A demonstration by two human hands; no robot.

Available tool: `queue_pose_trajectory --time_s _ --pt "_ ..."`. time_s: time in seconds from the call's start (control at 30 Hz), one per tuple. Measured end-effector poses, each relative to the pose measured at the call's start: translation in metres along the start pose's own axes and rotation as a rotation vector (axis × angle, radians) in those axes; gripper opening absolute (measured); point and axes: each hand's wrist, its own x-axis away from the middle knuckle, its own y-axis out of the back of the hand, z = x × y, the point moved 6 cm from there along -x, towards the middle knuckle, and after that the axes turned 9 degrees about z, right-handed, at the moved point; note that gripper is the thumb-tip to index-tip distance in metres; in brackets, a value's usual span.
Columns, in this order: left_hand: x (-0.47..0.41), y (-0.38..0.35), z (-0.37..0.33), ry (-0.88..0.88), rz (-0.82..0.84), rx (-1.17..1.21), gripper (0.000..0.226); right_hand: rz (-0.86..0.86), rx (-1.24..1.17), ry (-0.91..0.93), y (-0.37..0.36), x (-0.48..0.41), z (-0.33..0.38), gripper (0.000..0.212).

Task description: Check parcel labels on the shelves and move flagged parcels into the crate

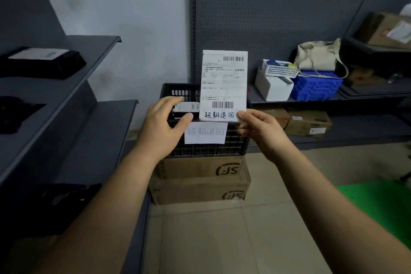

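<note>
Here your right hand [260, 131] pinches the flagged parcel [223, 82] by its lower corner, upright at frame ctr so you can read it; left hand [162, 124] spread beside, over the crate [233, 147].

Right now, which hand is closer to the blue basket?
Right. The right hand sits left of and below the blue basket; the left hand is farther left, beyond the white label.

- The right hand [255, 128] pinches the lower corner of a flat white parcel [224, 87], held upright over the black crate [211, 150].
- The left hand [163, 122] hovers beside it, fingers relaxed.
- The crate sits on stacked cardboard boxes [200, 181].
</note>
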Motion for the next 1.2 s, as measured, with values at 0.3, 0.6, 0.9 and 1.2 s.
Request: queue_pose_trajectory --time_s 0.3,0.6,0.9,1.2 --pt "-0.111 -0.061 0.04 -0.007 0.058 -0.06 0.046 -0.031 -0.015 -0.065 0.068 -0.101 -0.042 0.021" --pt "-0.224 -0.114 0.087 0.078 0.07 -0.094 0.045 0.051 -0.031 -0.15 0.127 -0.232 -0.081 0.023" --pt "-0.274 -0.162 0.157 0.187 0.176 -0.067 0.045 0.043 -0.021 -0.335 0.148 -0.321 -0.15 0.029" --pt "-0.319 -0.188 0.248 0.299 0.297 -0.027 0.047 -0.01 0.012 -0.456 0.147 -0.382 -0.196 0.033"
